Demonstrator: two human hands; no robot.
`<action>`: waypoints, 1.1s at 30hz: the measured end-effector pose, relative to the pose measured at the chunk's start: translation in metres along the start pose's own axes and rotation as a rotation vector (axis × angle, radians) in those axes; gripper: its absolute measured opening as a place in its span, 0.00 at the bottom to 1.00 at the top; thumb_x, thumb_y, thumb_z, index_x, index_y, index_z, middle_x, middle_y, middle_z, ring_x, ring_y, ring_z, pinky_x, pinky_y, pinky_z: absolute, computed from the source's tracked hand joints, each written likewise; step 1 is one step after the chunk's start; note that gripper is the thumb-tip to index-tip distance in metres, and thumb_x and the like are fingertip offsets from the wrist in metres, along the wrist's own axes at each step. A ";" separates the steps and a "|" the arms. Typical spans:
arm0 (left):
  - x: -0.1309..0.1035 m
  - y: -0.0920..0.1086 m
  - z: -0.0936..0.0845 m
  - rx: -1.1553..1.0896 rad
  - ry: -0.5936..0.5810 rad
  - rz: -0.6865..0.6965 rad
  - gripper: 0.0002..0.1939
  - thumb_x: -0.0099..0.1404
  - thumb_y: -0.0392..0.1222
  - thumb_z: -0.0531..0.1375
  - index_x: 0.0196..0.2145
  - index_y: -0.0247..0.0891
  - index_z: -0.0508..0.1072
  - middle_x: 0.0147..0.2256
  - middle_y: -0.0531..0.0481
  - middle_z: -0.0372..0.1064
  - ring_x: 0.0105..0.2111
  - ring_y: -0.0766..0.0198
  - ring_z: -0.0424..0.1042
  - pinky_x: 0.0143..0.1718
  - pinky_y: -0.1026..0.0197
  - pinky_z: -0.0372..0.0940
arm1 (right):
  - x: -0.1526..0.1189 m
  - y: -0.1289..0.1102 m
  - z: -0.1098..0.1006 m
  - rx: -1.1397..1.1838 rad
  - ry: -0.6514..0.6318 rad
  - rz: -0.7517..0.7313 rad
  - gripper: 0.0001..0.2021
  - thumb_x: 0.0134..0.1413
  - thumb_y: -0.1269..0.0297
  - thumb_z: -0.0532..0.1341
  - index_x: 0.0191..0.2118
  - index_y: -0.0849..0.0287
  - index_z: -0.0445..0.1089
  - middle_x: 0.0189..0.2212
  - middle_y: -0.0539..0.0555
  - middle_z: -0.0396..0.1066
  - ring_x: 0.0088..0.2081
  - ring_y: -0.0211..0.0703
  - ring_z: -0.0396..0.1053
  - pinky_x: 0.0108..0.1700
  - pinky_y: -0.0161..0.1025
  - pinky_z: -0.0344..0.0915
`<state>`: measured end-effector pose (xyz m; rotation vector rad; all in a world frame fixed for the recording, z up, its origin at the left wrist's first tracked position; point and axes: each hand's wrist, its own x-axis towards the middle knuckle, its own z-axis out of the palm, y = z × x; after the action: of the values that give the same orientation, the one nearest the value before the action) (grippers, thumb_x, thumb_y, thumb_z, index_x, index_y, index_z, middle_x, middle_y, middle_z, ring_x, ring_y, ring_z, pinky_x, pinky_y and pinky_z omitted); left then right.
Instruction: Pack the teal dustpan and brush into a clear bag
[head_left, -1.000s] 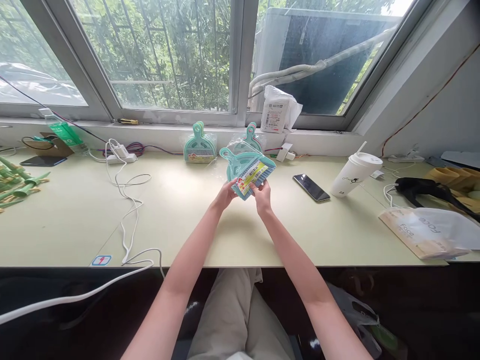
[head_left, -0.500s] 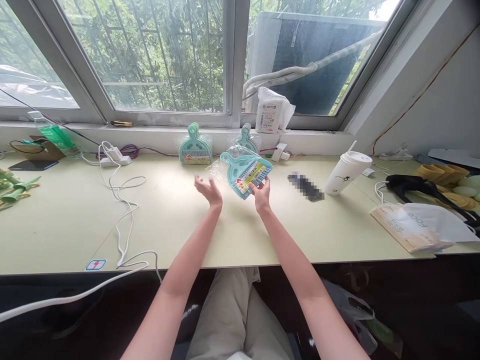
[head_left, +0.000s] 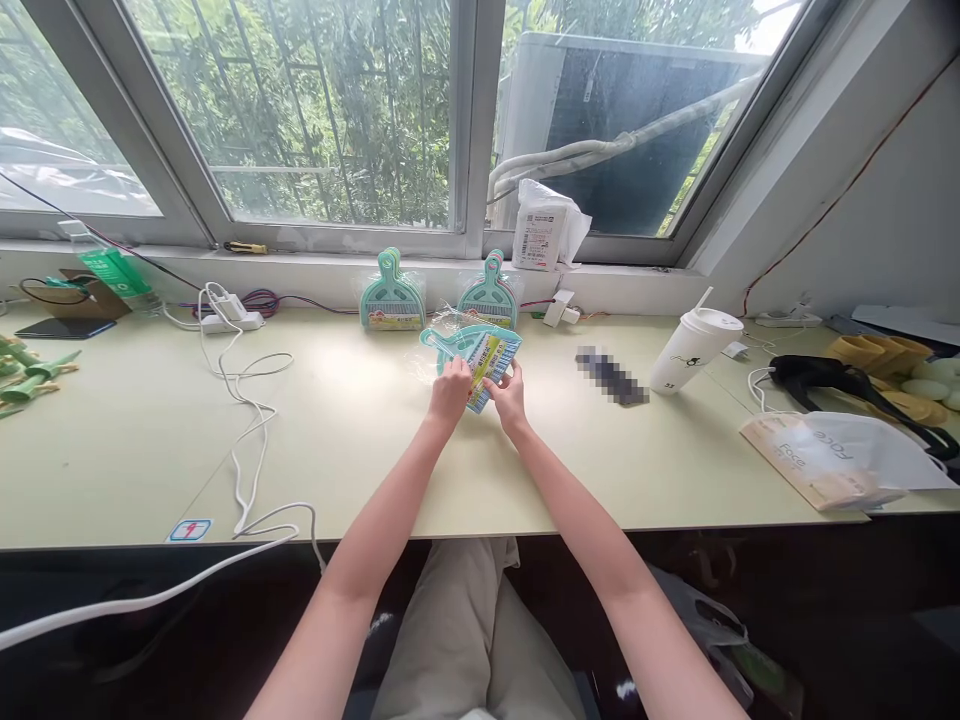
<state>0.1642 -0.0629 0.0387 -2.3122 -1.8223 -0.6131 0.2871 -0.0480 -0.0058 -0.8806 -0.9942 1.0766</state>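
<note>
My left hand (head_left: pixel 450 388) and my right hand (head_left: pixel 508 394) both grip the near edge of a teal mini dustpan-and-brush set (head_left: pixel 474 352) wrapped in clear plastic with a colourful label. It is held low over the pale green table (head_left: pixel 360 430), handle pointing to the far left. Two more packaged teal dustpan sets, one (head_left: pixel 391 293) to the left and one (head_left: pixel 488 295) to the right, lean upright against the window ledge just beyond.
A white cup with a straw (head_left: pixel 693 338) and a dark phone (head_left: pixel 612 375) lie to the right. A white plastic bag (head_left: pixel 840 458) sits far right. White charger cables (head_left: pixel 244 400) trail on the left. Green parts (head_left: pixel 30 372) lie at far left.
My left hand, which had let go and opened half a second ago, has closed on the package again. The package has been lowered towards the table.
</note>
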 end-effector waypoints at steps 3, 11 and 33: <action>-0.003 0.003 -0.003 -0.118 0.047 0.009 0.29 0.67 0.27 0.49 0.65 0.38 0.60 0.62 0.34 0.59 0.54 0.50 0.69 0.48 0.53 0.71 | -0.001 0.000 0.002 0.005 0.016 0.000 0.45 0.41 0.60 0.69 0.65 0.53 0.49 0.48 0.57 0.74 0.45 0.48 0.75 0.47 0.48 0.74; 0.002 -0.003 0.016 -0.665 0.131 0.068 0.19 0.68 0.37 0.50 0.53 0.33 0.71 0.62 0.27 0.57 0.61 0.39 0.61 0.57 0.37 0.62 | -0.003 -0.009 0.002 0.022 0.088 0.046 0.43 0.41 0.62 0.68 0.64 0.54 0.51 0.46 0.57 0.75 0.46 0.48 0.75 0.45 0.47 0.75; -0.002 0.006 -0.005 -0.547 0.340 0.032 0.29 0.63 0.33 0.53 0.62 0.46 0.65 0.69 0.44 0.46 0.70 0.47 0.38 0.67 0.38 0.40 | -0.011 -0.024 0.008 0.068 -0.035 0.062 0.42 0.37 0.59 0.72 0.61 0.53 0.57 0.44 0.56 0.76 0.44 0.49 0.75 0.39 0.43 0.75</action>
<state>0.1683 -0.0675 0.0433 -2.3229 -1.5958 -1.5537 0.2842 -0.0642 0.0168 -0.8437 -0.9589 1.1751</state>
